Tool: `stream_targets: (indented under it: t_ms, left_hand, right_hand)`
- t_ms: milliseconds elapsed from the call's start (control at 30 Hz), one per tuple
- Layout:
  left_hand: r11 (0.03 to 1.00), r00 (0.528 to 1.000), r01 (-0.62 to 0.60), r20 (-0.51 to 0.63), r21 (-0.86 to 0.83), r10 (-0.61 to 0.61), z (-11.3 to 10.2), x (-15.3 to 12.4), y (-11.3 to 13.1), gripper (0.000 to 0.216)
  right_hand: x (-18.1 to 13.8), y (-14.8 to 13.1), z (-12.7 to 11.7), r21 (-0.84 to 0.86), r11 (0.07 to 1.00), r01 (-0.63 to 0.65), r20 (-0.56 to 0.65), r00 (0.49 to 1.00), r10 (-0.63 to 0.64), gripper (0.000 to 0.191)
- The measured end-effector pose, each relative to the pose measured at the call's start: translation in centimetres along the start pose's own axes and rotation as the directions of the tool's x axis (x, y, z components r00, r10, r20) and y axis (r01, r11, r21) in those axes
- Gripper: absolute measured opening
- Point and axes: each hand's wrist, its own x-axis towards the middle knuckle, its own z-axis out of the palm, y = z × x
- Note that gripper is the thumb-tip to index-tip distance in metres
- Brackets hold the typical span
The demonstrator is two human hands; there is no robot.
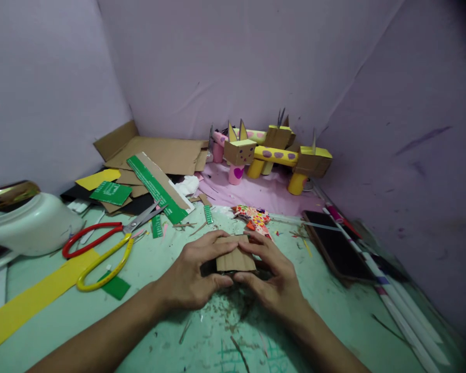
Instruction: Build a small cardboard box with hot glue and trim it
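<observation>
A small brown cardboard piece point(236, 259) is held between both hands above the green tabletop. My left hand point(196, 269) grips its left side, thumb at the near edge and fingers along the far edge. From the right, my right hand point(272, 269) holds it the same way, with the two thumbs almost meeting. The underside of the piece is hidden. Beyond the fingers lies a patterned glue gun point(256, 217) in red, yellow and white. Scissors point(134, 225) with one red and one yellow handle rest open to the left of my left hand.
Cardboard animal figures point(238, 151) stand at the back on pink cloth. Cardboard sheets point(166, 153) and a green strip point(159, 186) are piled at back left. A pale watering can point(42, 223) and yellow strip point(34, 300) lie left; a phone point(337, 248) and white sticks point(404, 311) lie right.
</observation>
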Motion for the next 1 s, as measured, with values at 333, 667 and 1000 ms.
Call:
stream_targets:
  t_ms: [333, 667, 1000]
  left_hand:
    - [0.999, 0.998, -0.012, -0.061, 0.030, 0.013, 0.54, -0.62, -0.37, 0.045]
    - [1.000, 0.998, 0.020, -0.067, -0.017, -0.021, 0.53, -0.36, -0.06, 0.038]
    - [0.996, 0.995, 0.087, 0.037, 0.033, -0.088, 0.18, -0.66, -0.29, 0.051]
  right_hand:
    - [-0.25, 0.06, 0.13, -0.022, 1.000, 0.006, -0.032, 0.999, -0.007, 0.041]
    - [-0.40, 0.13, 0.10, -0.040, 0.999, 0.000, -0.011, 1.000, 0.000, 0.041]
    - [-0.34, 0.12, 0.36, -0.026, 0.998, -0.053, -0.019, 0.998, 0.053, 0.039]
